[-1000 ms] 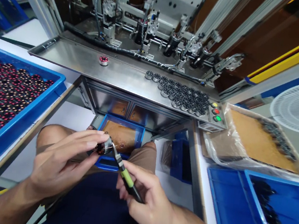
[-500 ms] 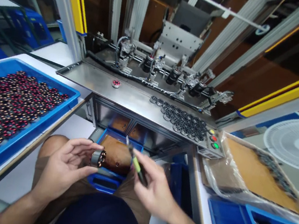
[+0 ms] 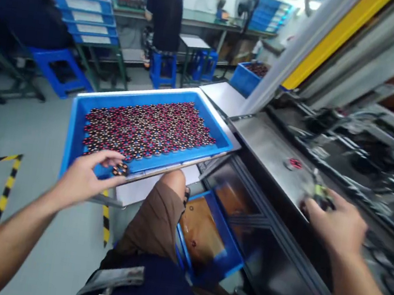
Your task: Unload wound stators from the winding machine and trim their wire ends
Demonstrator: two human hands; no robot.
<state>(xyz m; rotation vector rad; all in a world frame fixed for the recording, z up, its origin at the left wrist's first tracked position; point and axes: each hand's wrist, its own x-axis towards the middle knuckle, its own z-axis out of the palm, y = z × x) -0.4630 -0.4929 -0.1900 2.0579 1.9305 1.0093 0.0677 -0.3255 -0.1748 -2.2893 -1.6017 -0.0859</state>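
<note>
My left hand (image 3: 93,172) is at the near edge of a blue tray (image 3: 70,134), its thumb and fingers around a small round motor stator (image 3: 120,170) with copper-coloured windings. Rows of similar stators (image 3: 148,126), some with red windings, fill much of the tray. On the other side, my right hand (image 3: 342,221) grips pliers (image 3: 320,191) with green and black handles, blurred by motion, above the metal ledge of the machine. A single red-wound stator (image 3: 295,163) sits on that ledge, just beyond the plier tips.
Between my knees and the machine, a low blue bin (image 3: 227,266) holds brown sheet material. A yellow machine post (image 3: 334,42) rises at the right. Dark ring parts (image 3: 386,262) lie blurred on the ledge. Behind are stacked blue trays (image 3: 83,17) and a seated person (image 3: 164,11).
My view has swung left toward the tray. The left hand has carried its stator from above my lap to the tray's edge; the right hand, still holding the pliers, is now over the ledge.
</note>
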